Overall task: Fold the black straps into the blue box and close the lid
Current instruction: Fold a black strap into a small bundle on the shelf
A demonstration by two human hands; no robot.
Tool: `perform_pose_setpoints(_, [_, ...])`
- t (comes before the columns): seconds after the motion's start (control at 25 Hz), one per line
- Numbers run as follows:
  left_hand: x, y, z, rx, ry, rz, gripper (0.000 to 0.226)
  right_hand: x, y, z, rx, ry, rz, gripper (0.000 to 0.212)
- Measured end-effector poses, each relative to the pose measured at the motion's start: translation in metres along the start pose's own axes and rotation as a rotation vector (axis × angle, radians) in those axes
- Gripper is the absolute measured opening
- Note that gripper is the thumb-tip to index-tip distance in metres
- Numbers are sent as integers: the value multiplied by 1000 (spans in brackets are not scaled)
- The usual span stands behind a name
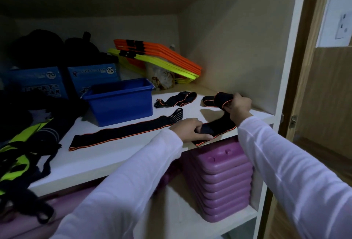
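Observation:
An open blue box (pixel 122 105) stands on the white shelf (pixel 118 154), with no lid in sight. Three black straps with orange edging lie to its right. One long strap (pixel 118 133) is stretched flat along the shelf front. A shorter one (pixel 179 99) lies bunched behind it. The third strap (pixel 219 124) runs along the shelf's right side. My left hand (pixel 187 131) pinches its near end at the shelf edge, and my right hand (pixel 239 105) grips its far part, lifted and folded over.
Two blue cartons (pixel 91 76) stand behind the box, with dark gear on top. Orange and yellow flat hurdles (pixel 162 57) lean at the back. Dark and neon-yellow clothing (pixel 24 153) covers the shelf's left. Stacked purple blocks (pixel 222 181) fill the shelf below. The wardrobe's side wall is close on the right.

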State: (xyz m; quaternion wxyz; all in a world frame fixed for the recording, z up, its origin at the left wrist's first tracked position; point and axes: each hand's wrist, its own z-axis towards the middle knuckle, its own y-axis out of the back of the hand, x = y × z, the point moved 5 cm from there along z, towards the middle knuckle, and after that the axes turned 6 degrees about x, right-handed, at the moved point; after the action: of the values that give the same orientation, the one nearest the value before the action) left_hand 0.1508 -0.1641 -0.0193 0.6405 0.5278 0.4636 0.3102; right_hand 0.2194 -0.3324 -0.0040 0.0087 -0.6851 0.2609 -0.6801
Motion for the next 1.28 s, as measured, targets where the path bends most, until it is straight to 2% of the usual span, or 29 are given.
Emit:
perform_pose_setpoints(0.16, [40,12,-29,26,119,73,48,-9,-4,-8,-47,-36,120,35])
perform_pose_setpoints(0.28, [71,20,-60,25,168,18,39,-28,-14,-10,-36,-85,151,44])
perform_pose_setpoints(0.36, [88,25,-83,19,203,-22,33,-32,-21,-19,-58,-98,90,52])
perform_pose_setpoints(0.48, [110,33,-117,3,250,-37,31,-37,-33,-33,-148,-121,-89,52])
perform_pose_setpoints(0.6, [128,39,-146,-2,302,-63,23,-42,-49,-44,-182,-148,-127,58])
perform_pose_setpoints(0.64, [134,41,-154,-7,328,-71,22,-45,-55,-46,-157,-158,-130,64])
perform_pose_setpoints(0.72, [147,45,-172,-9,394,-74,44,-55,-64,-51,-88,-164,-156,68])
perform_pose_setpoints(0.8, [158,48,-190,-11,464,-86,60,-62,-70,-56,-42,-100,-276,62])
perform_pose_setpoints(1.0, [181,54,-217,-131,562,-230,21,-69,-90,-59,217,65,-700,51])
perform_pose_setpoints(1.12, [195,53,-224,-297,703,-230,18,-69,-98,-61,306,129,-919,40])
perform_pose_setpoints(1.2, [204,53,-227,-354,827,-200,31,-68,-100,-64,369,143,-1010,35])
perform_pose_setpoints(1.28, [210,52,-229,-280,990,-122,54,-69,-102,-66,426,146,-1078,33])
